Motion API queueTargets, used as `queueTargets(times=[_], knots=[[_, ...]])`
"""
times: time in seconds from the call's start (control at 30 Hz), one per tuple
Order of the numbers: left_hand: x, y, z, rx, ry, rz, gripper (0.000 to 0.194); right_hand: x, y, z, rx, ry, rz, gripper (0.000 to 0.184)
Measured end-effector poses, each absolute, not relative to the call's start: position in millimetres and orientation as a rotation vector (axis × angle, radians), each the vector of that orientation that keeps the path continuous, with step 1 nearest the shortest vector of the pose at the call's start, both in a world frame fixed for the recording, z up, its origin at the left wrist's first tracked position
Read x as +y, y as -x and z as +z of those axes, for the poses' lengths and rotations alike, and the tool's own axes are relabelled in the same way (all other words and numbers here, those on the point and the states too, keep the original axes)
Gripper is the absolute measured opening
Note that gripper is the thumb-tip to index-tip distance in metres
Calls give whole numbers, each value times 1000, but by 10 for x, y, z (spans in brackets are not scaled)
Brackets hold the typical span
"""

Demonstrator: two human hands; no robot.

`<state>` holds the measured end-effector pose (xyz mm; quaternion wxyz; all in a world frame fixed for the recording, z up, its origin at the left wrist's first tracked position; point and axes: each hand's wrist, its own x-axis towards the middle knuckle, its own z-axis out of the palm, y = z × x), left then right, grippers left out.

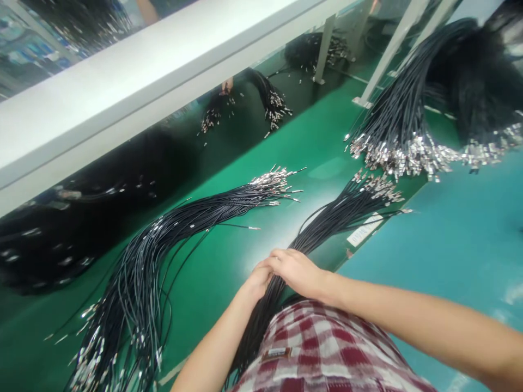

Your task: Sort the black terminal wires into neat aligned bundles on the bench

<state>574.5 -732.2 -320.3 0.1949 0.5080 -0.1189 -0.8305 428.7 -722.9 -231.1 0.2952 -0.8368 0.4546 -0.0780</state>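
Note:
A bundle of black cables with silvery metal ends runs across the near edge of the green table and down past my checked clothing. Over the middle of this bundle my two hands meet. My right hand is closed round it from above, fingers bent. My left hand presses against the right one from the other side, closed on the same bundle; its fingertips are partly hidden. To the left lies a second, loosely curved bundle of black cables, apart from both hands.
On the green table, a large heap of cables lies at the right. A white label sits by the table edge. A white shelf beam crosses above, with more cables and another person's hand beyond it.

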Motion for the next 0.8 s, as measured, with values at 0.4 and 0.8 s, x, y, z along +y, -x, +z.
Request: queueTargets(times=[0.4,0.8], knots=[[-7366,-5649,-3147,-573,-1589,-2282,27,-6497,-4074,-2677,1846,1169,-707,29],[-7469,-5676,-3202,-99,-1252,-3127,33,-6495,-4204,-3304,1615,748,-961,31]])
